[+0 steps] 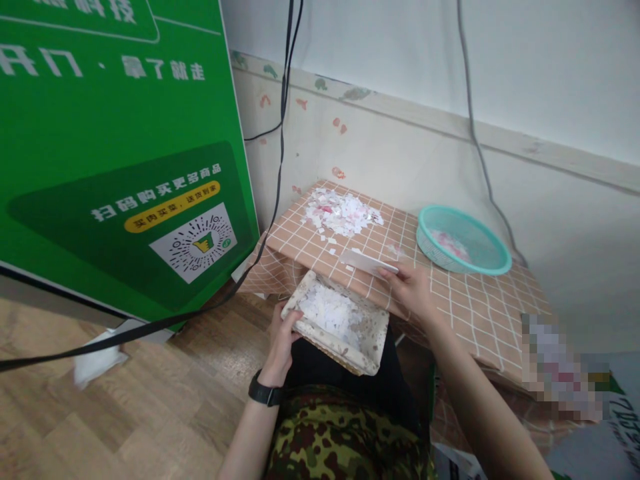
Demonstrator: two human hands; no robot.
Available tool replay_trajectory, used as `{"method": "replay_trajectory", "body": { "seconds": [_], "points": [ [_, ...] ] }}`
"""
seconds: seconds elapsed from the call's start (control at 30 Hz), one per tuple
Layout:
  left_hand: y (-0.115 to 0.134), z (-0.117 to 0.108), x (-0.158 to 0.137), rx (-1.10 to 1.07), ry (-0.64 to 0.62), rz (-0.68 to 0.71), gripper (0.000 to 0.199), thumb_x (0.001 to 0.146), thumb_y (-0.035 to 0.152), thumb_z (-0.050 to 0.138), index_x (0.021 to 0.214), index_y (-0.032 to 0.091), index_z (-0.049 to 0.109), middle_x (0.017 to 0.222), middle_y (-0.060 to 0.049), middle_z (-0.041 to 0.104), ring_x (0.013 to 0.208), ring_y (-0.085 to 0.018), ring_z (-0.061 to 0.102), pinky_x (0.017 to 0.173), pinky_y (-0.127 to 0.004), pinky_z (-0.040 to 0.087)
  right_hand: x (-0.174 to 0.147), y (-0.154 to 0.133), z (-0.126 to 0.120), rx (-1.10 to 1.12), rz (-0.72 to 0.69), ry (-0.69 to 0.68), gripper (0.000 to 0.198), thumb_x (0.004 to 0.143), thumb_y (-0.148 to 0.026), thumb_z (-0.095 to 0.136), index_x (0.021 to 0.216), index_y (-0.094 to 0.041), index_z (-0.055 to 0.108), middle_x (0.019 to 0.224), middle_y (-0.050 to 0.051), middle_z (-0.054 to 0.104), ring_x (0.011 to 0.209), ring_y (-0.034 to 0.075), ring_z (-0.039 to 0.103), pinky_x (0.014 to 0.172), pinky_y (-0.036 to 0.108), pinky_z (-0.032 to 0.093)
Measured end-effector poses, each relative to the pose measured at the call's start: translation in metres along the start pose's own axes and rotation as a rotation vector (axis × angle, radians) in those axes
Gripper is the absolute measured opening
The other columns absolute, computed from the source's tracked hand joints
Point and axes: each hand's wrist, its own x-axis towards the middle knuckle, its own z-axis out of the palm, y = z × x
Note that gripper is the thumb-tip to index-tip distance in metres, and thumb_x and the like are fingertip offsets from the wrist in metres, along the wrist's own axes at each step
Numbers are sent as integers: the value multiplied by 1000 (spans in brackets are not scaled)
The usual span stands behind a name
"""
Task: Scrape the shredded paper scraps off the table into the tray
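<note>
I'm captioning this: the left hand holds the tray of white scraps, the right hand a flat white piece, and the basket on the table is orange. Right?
Not quite: the head view shows a turquoise basket on the table, not orange. The left hand does hold the tray of white scraps, the right hand a flat white piece.

I see a camo top (345, 440) in blotchy green, yellowish & dark brown, w/ black trousers (320, 375) below. L wrist (273, 377) has a wide black strap (264, 391) (watch or plain band, can't tell from here). Forearms (475, 393) bare, both L & R.
</note>
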Motion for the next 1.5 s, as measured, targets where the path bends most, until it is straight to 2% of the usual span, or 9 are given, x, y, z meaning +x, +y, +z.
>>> {"method": "replay_trajectory", "body": {
  "seconds": [0.1,0.33,0.5,0.67,0.83,0.97,1.2,1.5],
  "points": [
    [-2,-1,1,4,-17,-7,43,72,39,70,112,24,61,96,-3,69,85,-23,67,68,-32,56,3,0,-2,-10,-1,22,33,92,-50,62,93,-22,79,83,5,77,72,25,68,67,36,51],
    [-3,0,3,6,-49,-22,43,75,40,70,113,25,59,103,-4,69,90,-24,67,69,-34,58,20,8,-10,-114,31,206,38,89,-54,63,88,-19,79,77,7,76,65,25,65,64,37,48],
    [0,2,0,20,-48,-20,42,76,40,70,114,26,59,105,-4,68,94,-25,67,70,-34,58,17,9,-1,-91,17,135,36,93,-51,58,98,-22,79,93,9,80,80,29,70,72,40,52],
    [3,2,-2,14,-51,-10,44,76,39,71,115,24,58,108,-7,68,95,-26,67,71,-36,59,11,2,0,-49,-32,28,32,93,-47,60,102,-22,79,97,8,80,84,28,72,75,40,53],
    [-1,1,0,22,-45,-1,45,75,41,72,115,25,60,105,-6,69,94,-26,68,71,-36,59,10,4,1,-37,-60,62,31,93,-46,62,103,-23,80,102,7,80,90,28,74,81,41,55],
    [-4,0,2,38,-32,9,44,75,41,72,114,24,61,104,-6,69,94,-26,67,70,-35,58,3,3,3,-41,-65,27,28,94,-44,62,105,-25,80,104,6,80,91,28,75,83,42,57],
    [-5,0,3,53,-23,11,44,77,42,71,115,24,61,105,-7,69,94,-26,67,69,-34,58,-17,-16,-3,-44,-99,-21,27,96,-41,60,106,-27,81,106,6,80,91,29,76,81,42,60],
    [-4,1,2,45,-30,4,46,77,42,71,118,24,60,105,-7,69,95,-27,67,69,-35,58,-22,-14,-3,-20,-99,1,25,94,-38,61,104,-27,80,107,7,80,97,29,76,85,43,60]
  ]
}}
